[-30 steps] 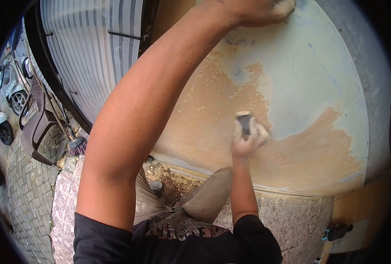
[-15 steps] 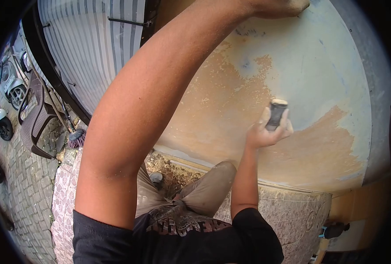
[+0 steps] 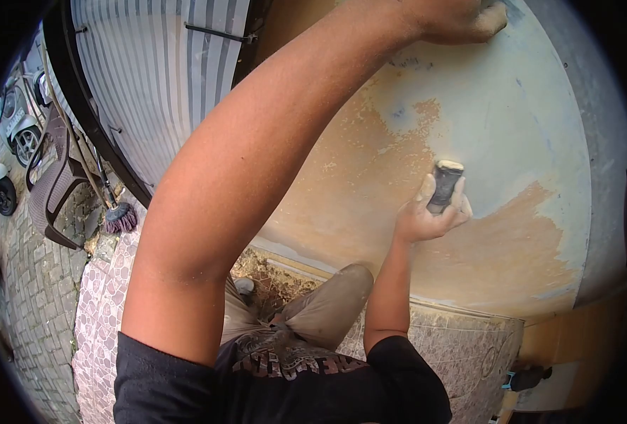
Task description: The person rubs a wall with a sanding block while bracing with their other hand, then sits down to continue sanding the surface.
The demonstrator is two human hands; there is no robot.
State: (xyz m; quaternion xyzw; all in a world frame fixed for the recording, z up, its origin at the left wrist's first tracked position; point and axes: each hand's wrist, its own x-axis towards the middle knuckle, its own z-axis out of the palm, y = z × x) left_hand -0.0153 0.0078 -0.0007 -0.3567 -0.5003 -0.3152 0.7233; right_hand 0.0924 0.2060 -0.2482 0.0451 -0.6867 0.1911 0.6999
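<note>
My right hand (image 3: 430, 215), dusted pale on the fingers, is closed around a small dark sanding block (image 3: 446, 187) with a cream-coloured end. It is held against the patchy wall (image 3: 497, 148), where whitish filler meets bare tan paint. High up, my left arm reaches across the view, and my left hand (image 3: 465, 21) is at the upper part of the same wall. Its fingers are curled together, partly cut off by the frame's top edge, and what they may hold is hidden.
At left are a striped window panel (image 3: 151, 78), a brown woven chair (image 3: 59, 184), a purple-stringed mop (image 3: 120, 218) and parked motorbikes (image 3: 20, 127) on paving. A stone-patterned ledge (image 3: 447, 343) runs below the wall. A person (image 3: 529, 378) is at the lower right.
The view has shifted slightly, and more of my left hand now shows at the top. My right hand, blurred before, is sharper and in nearly the same spot, still holding the sanding block.
</note>
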